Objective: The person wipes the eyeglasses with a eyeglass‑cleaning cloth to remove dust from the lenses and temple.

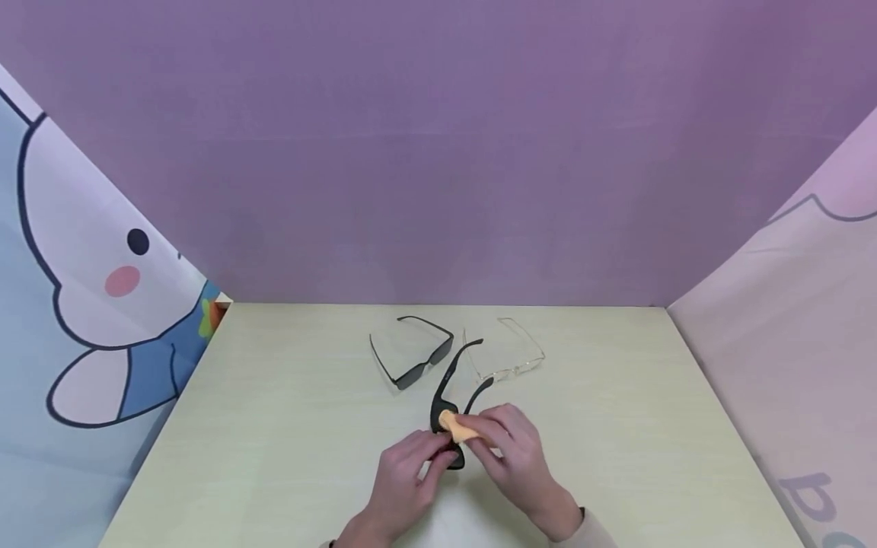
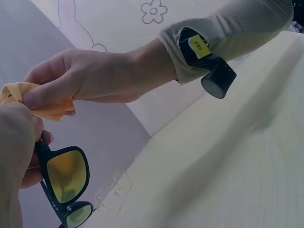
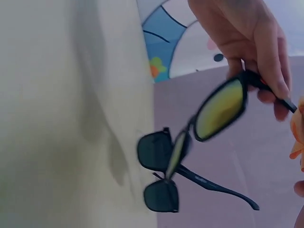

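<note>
Black-framed sunglasses (image 1: 444, 388) with yellow mirrored lenses are held up over the table, arms unfolded. My left hand (image 1: 409, 473) pinches them at a frame corner, beside the hinge, as the right wrist view shows. An orange cloth (image 1: 457, 428) is pinched between the thumb and fingers of my right hand (image 1: 515, 457). That cloth lies at one arm of the sunglasses, just beyond the left fingertips in the right wrist view. Both lenses (image 2: 68, 176) face outward in the left wrist view, below the hands.
Dark sunglasses (image 1: 414, 373) lie unfolded on the pale table (image 1: 274, 426), beyond the hands to the left. Thin gold-rimmed glasses (image 1: 517, 371) lie unfolded to the right of them. A purple wall (image 1: 438, 190) stands at the back, with printed cloth walls on both sides.
</note>
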A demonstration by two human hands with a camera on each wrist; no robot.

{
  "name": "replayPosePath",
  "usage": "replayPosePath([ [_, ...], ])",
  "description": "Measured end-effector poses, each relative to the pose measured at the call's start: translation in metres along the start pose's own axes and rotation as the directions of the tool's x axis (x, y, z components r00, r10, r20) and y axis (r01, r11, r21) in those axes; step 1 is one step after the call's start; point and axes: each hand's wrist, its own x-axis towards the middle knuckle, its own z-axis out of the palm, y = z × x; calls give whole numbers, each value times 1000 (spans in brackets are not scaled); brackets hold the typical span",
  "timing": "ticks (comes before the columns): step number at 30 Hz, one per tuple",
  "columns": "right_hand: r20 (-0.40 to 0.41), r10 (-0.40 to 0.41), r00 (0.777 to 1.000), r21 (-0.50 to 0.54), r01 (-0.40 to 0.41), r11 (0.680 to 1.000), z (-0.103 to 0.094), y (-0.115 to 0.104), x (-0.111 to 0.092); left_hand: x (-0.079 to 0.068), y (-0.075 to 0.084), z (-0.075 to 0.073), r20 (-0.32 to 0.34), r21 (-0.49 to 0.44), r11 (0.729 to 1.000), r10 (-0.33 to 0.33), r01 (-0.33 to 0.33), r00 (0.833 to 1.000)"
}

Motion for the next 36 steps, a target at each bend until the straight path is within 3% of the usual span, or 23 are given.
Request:
replayPosePath([
  [8,-90,207,974,22,-206,978,-9,15,4,-3,-1,2,-2,4,999,37,-37,999],
  [16,34,42,999,89,-45,995,-2,4,-3,-1,-1,0,9,-6,1000,14,-14,1000],
  [19,20,51,999,93,-52,994,-1,5,-4,0,-1,-1,13,-7,1000,6,-6,1000],
  [22,-36,121,992,87,-117,989,-3,10,-4,1,-1,0,15,-7,1000,12,-12,1000],
  [27,-91,276,957,44,-273,961,-9,15,-3,-1,-1,1,18,6,1000,23,-23,1000],
  [29,-97,303,948,29,-301,953,-9,13,-5,-1,-1,1,18,8,1000,27,-27,999],
  [32,-79,253,964,52,-250,967,-5,10,-8,-1,-1,1,17,3,1000,29,-29,999],
  [36,-20,108,994,93,-105,990,2,4,-9,-1,-1,0,18,-5,1000,13,-12,1000],
])
